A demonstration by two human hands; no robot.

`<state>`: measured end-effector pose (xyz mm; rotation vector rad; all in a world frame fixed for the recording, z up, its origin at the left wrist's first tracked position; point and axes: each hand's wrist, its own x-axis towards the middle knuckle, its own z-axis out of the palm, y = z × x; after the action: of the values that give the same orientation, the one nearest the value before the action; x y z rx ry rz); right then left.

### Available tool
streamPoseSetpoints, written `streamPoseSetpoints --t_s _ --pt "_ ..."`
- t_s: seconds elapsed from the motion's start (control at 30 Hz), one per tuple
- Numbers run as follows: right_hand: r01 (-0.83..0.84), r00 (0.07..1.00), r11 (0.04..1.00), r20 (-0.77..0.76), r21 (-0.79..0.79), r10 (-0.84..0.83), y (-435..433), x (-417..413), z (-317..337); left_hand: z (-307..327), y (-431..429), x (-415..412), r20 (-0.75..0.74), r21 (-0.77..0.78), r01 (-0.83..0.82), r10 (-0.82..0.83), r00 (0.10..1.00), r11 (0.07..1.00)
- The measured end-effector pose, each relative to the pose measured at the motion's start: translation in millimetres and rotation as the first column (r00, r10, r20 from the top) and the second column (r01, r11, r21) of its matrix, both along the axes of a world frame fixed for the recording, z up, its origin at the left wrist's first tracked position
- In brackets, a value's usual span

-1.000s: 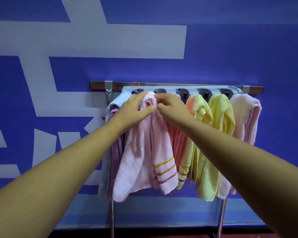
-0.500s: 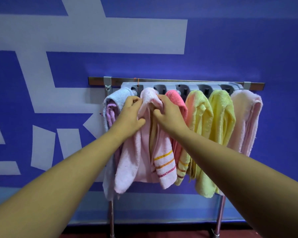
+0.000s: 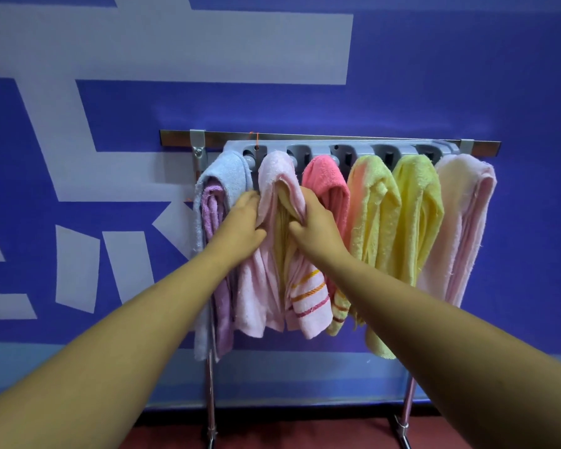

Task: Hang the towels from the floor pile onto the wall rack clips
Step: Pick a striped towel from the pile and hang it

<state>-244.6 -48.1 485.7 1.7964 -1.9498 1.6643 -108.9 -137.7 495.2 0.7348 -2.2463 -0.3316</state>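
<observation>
Both hands, left hand (image 3: 240, 226) and right hand (image 3: 314, 226), grip the hanging pink towel (image 3: 274, 176) between them.

Both hands, left hand (image 3: 240, 228) and right hand (image 3: 316, 230), grip the pink striped towel (image 3: 272, 280) hanging from the grey rack (image 3: 340, 150) among five others.

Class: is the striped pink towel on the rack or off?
Hung. The pink towel drapes from the rack, while the left hand and right hand grip it.

Left hand (image 3: 240, 230) and right hand (image 3: 316, 230) fingertips are buried in the pink towel (image 3: 263, 286) folds; above them its clip is covered.
</observation>
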Motion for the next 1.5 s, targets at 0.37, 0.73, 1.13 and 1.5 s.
streamPoseSetpoints --t_s 0.37,0.73,1.13,1.5 --pt "-0.018 1.0 0.999 -0.021 0.029 0.019 2 -1 -44 -31 16 0 -0.147 0.178 0.028 -0.002 0.989 0.984" --pt "-0.086 0.994 0.977 0.083 0.193 0.072 5 10 -73 -60 11 0 0.007 0.154 -0.192 0.193 0.981 0.969" --pt "0.058 0.986 0.991 0.145 0.124 -0.076 13 9 -113 -111 4 9 -0.091 0.151 -0.184 0.199 0.976 0.971" --pt "0.01 0.981 0.902 -0.18 0.431 0.075 38 17 -196 -191 28 32 0.297 0.316 -0.038 -0.06 0.953 0.948"
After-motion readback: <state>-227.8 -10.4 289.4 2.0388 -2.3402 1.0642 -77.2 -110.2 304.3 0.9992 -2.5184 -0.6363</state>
